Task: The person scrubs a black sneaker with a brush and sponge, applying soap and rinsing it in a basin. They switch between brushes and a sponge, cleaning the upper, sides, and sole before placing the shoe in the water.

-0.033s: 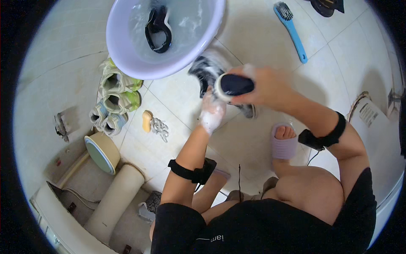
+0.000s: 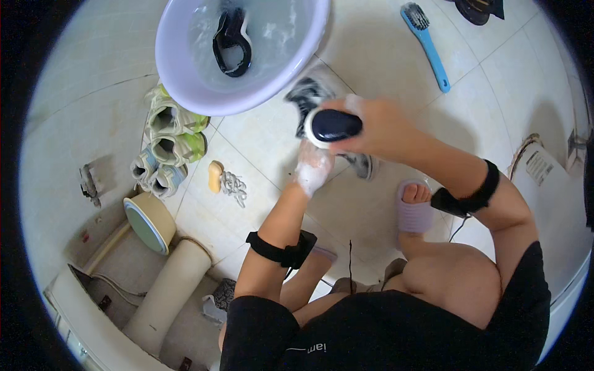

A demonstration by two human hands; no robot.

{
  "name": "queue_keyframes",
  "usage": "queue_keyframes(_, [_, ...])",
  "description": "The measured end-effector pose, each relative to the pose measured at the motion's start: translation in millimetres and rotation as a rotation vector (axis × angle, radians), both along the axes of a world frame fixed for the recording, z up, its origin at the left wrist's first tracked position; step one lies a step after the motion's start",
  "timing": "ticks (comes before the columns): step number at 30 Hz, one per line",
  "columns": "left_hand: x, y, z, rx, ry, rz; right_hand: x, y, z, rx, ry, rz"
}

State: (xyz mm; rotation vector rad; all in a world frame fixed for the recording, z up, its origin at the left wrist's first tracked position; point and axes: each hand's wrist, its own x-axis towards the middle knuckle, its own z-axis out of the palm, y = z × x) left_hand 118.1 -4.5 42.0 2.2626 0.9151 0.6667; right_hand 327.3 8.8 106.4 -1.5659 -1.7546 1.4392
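Coated in suds, my left hand [image 2: 314,164] is closed on a black-and-white shoe [image 2: 307,94], which is blurred by motion. My right hand [image 2: 385,127] grips a scrub brush [image 2: 336,125] with a dark blue oval back and white rim. The brush is over the shoe, so its bristles and part of the shoe are hidden. Below my right hand, a grey and black shoe-like piece [image 2: 362,166] shows on the floor. Beyond my hands, a black item [image 2: 234,46], perhaps another shoe, lies in water in a pale lilac basin [image 2: 179,93].
Two pairs of sneakers [image 2: 173,148] stand along the left wall. Near them lie a yellow soap bar [image 2: 215,177] and bunched grey laces [image 2: 233,188]. A blue long-handled brush [image 2: 427,49] rests at far right. A cream bucket [image 2: 162,222] and white pipe [image 2: 170,297] are lower left.
My right hand and the scrub brush have shifted slightly left. The shoe's blurred far end has moved a little to the right, while both hands keep their grip.
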Motion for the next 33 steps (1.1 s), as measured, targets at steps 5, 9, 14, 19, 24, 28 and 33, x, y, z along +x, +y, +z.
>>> queue_keyframes(5, [4,1,27,-0.919,-0.067,0.223,1,12,-20,0.007,-0.111,-0.299])
queue_keyframes(9, [1,9,36,-0.781,0.171,0.032,4,3,-38,0.098,-0.037,-0.241])
queue_keyframes(14, [2,5,38,-0.509,0.385,-0.193,28,10,-69,0.061,-0.246,-0.363])
queue_keyframes(19, [2,29,42,-0.671,0.509,-0.232,32,-5,-79,0.014,-0.052,-0.418])
queue_keyframes(24, [26,33,36,-0.979,0.657,0.08,18,-14,-71,-0.094,0.114,-0.364])
queue_keyframes(28, [48,22,17,-0.775,0.712,0.126,9,-9,-59,0.02,0.137,-0.228])
queue_keyframes(33, [37,-17,22,-0.462,0.514,-0.033,8,-9,-41,-0.11,-0.025,-0.446])
